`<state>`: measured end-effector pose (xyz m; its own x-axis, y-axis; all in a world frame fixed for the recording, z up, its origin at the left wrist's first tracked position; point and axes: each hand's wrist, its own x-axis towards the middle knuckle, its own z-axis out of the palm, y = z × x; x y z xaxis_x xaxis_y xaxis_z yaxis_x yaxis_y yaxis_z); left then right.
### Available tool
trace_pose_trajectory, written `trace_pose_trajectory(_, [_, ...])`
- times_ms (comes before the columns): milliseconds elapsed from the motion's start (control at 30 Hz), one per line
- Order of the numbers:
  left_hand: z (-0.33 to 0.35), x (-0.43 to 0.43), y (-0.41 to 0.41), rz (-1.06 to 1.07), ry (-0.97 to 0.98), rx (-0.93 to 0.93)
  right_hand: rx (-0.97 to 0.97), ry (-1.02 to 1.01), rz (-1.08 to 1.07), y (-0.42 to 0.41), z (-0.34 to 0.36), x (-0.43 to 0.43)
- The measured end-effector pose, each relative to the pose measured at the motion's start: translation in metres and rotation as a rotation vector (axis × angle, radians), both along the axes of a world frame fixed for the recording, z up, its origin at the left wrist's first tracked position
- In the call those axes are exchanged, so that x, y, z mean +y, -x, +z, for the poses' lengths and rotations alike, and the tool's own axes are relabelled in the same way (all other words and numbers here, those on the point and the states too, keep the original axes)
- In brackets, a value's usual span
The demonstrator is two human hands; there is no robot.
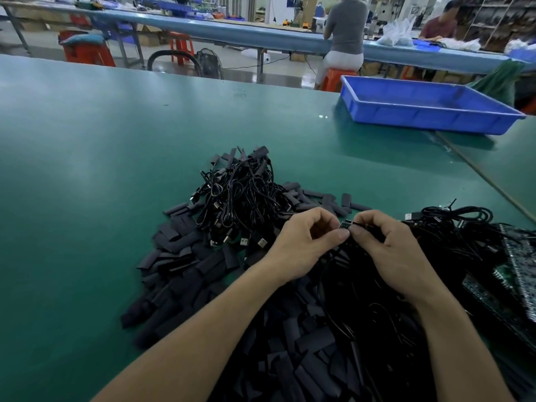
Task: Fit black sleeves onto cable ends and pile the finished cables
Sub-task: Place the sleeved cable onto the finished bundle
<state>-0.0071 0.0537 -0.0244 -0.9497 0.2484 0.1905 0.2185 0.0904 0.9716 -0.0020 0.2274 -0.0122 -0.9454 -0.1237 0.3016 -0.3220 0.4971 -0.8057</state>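
Note:
My left hand (304,242) and my right hand (388,245) meet above the green table, fingertips pinched together on a small cable end (345,224) with a tiny green board showing. A black cable (333,274) hangs down from it between my wrists. Whether a sleeve sits in my left fingers is hidden. Just beyond my hands lies a pile of coiled black cables (240,198) with USB plugs. Loose flat black sleeves (185,256) spread widely to the left and under my forearms.
A blue plastic tray (420,111) stands at the far right of the green table (87,169). More tangled black cables (452,227) and green circuit boards (519,262) lie at the right edge. People sit at benches in the background.

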Motion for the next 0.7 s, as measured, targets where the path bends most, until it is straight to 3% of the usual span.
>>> trace_pose_trajectory(267, [-0.0037,-0.0031,0.0040,-0.030,-0.170,-0.091,-0.077,0.035,0.073,0.0008,0.0004,-0.0007])
trace_pose_trajectory(567, [-0.0005,-0.0079,0.0078,-0.131,-0.202,-0.205,-0.177,0.222,0.171,-0.0018,0.0059,0.0010])
trace_pose_trajectory(700, [-0.0002,-0.0061,0.0062,-0.088,-0.253,-0.199,-0.098,0.223,0.027,-0.0020,0.0025,-0.0043])
